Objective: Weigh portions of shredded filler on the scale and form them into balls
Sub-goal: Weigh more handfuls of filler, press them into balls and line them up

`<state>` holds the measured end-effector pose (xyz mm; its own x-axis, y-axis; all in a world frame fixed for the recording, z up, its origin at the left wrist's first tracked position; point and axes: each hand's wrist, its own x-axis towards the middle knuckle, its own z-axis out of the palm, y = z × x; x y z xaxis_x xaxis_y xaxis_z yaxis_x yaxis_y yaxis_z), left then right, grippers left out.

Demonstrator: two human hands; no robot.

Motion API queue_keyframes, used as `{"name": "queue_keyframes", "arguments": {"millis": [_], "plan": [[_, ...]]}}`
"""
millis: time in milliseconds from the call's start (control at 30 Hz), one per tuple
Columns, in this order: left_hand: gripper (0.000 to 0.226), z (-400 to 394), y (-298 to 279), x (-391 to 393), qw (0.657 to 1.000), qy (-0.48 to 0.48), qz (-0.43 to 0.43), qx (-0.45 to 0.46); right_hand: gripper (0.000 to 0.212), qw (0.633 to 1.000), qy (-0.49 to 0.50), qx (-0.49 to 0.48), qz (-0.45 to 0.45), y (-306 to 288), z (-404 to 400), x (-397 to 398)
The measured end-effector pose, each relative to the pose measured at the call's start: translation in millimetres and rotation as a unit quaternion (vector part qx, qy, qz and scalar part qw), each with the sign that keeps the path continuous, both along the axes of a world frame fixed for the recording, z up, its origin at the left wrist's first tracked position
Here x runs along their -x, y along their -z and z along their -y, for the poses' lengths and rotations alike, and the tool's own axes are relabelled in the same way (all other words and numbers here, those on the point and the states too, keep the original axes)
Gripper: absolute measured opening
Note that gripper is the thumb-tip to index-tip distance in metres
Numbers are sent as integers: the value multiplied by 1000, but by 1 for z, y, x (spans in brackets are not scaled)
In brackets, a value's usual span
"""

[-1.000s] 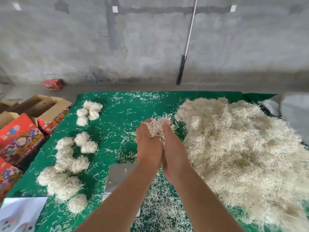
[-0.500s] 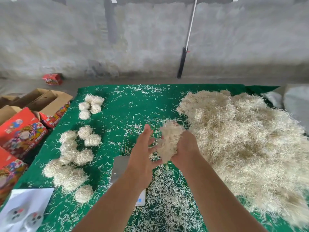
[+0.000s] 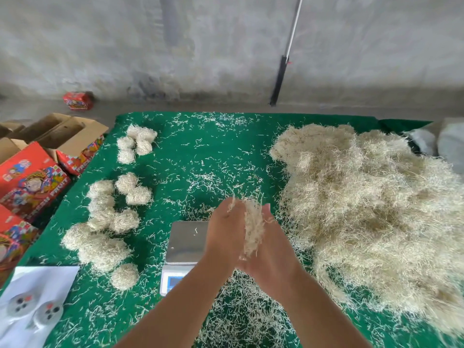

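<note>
Both my left hand [image 3: 223, 234] and right hand [image 3: 272, 247] press a filler portion [image 3: 253, 229] between flat palms just beside the scale [image 3: 185, 243], where loose squeezing could shed strands.

head view | 1 camera | faces forward-down | close over green table [image 3: 226, 151]

Portion: pale shredded filler [image 3: 253, 231], a loose clump pressed between two palms above the scale's right edge; strands trail below
Scale: steel pan [image 3: 187, 241], bare but for a few shreds; blue display faces the person
Pile: large heap [image 3: 371, 209] on the right
Balls: finished balls [image 3: 108, 222] clustered on the left
</note>
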<state>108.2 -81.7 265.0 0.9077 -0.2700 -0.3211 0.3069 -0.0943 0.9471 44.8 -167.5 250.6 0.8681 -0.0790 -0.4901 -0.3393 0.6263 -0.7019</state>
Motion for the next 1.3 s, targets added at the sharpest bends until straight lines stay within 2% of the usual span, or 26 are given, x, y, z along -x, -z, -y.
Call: {"name": "queue_keyframes", "arguments": {"millis": [67, 100, 167, 200, 233, 267, 333, 367, 433, 467, 500, 600, 633, 667, 733, 767, 800, 867, 900, 933, 1033, 1167, 1300], "plan": [[21, 7, 5, 9, 990, 73, 89, -78, 34, 996, 50, -70, -34, 5, 4, 2], [27, 11, 10, 11, 969, 120, 149, -157, 34, 992, 72, -95, -40, 8, 6, 1], [42, 17, 21, 12, 896, 170, 257, -321, 38, 986, 120, -101, -55, 13, 11, -5], [49, 18, 23, 11, 865, 171, 281, -379, 42, 986, 130, -82, -69, 14, 13, -8], [54, 18, 23, 8, 848, 173, 283, -414, 47, 985, 140, -61, -83, 13, 14, -10], [55, 15, 22, 5, 845, 178, 273, -423, 48, 985, 143, -24, -92, 14, 17, -13], [52, 9, 23, 3, 890, 185, 230, -347, 41, 983, 131, 82, -98, 16, 19, -20], [50, 5, 25, 2, 918, 175, 209, -289, 44, 977, 110, 154, -100, 19, 20, -23], [40, -6, 34, 3, 945, 152, 192, -215, 46, 953, 105, 257, -123, 22, 21, -28], [35, -12, 39, 4, 952, 153, 184, -191, 40, 948, 104, 276, -123, 26, 19, -34], [34, -19, 45, 3, 958, 164, 165, -170, 43, 943, 92, 295, -126, 29, 16, -37], [29, -44, 67, -5, 973, 194, 68, -107, 68, 971, 7, 184, -149, 42, 2, -44], [33, -53, 78, -11, 974, 194, 45, -107, 72, 974, -30, 163, -156, 46, -4, -45], [39, -64, 89, -18, 976, 184, 22, -112, 67, 972, -71, 164, -152, 53, -9, -46], [50, -88, 113, -37, 981, 144, -31, -124, 31, 964, -151, 189, -112, 64, -20, -56], [51, -99, 126, -47, 982, 120, -46, -136, 23, 954, -164, 229, -97, 69, -22, -60], [50, -109, 137, -58, 983, 95, -54, -147, 31, 944, -174, 263, -91, 79, -24, -67], [43, -126, 162, -82, 982, 49, -55, -176, 63, 929, -174, 312, -91, 98, -32, -83], [41, -133, 171, -92, 979, 33, -53, -193, 68, 916, -183, 344, -94, 102, -37, -92], [42, -139, 183, -103, 976, 28, -47, -209, 67, 898, -193, 385, -93, 114, -43, -102], [72, -148, 216, -125, 961, 63, -16, -267, 52, 861, -199, 460, -85, 147, -56, -126], [51, -155, 241, -133, 942, 92, 39, -319, 49, 838, -185, 508, -77, 177, -61, -136], [58, -173, 242, -126, 948, 75, 60, -304, 47, 834, -125, 532, -79, 180, -58, -122]]}}
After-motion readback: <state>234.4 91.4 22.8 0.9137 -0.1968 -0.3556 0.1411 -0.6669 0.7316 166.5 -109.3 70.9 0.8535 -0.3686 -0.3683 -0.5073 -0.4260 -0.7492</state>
